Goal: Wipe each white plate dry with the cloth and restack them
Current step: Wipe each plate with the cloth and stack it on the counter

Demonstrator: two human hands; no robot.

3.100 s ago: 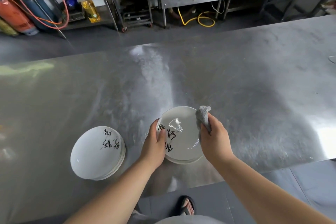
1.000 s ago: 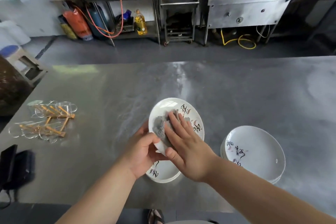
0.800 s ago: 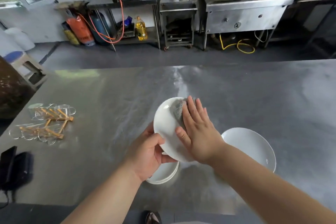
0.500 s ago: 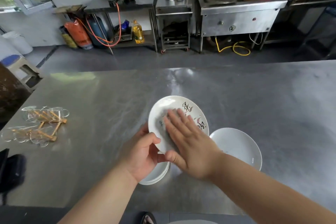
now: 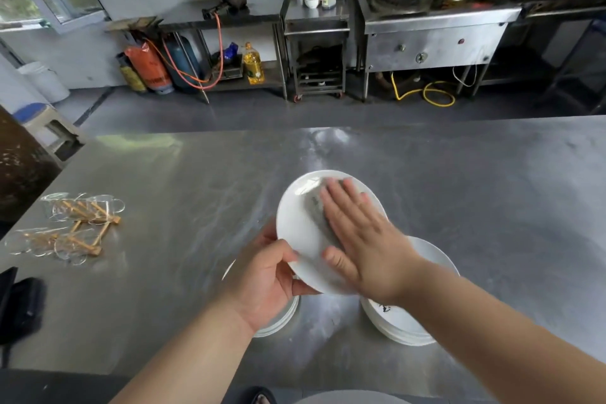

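— Above the steel bench (image 5: pixel 164 174) in the head view, where was the white plate (image 5: pixel 300 226), and what was each grip up to?

— It was up off the bench, tilted toward the camera. The left grip (image 5: pixel 265 282) was clamped on its lower-left rim, thumb over the edge. The right grip (image 5: pixel 364 239) lay flat with its fingers straight, pressing the grey cloth (image 5: pixel 315 210) onto the plate's face, so it wasn't clenched round anything.

— And the stacks?

— Two of them, lol. The left stack (image 5: pixel 278 321) sat mostly hidden under the left grip. The right stack (image 5: pixel 401 326) was just beside it, below the right wrist, with black lettering on its top plate. Clear glasses (image 5: pixel 78 223) lay far left, and a black pouch (image 5: pixel 19 305) sat at the near-left edge.
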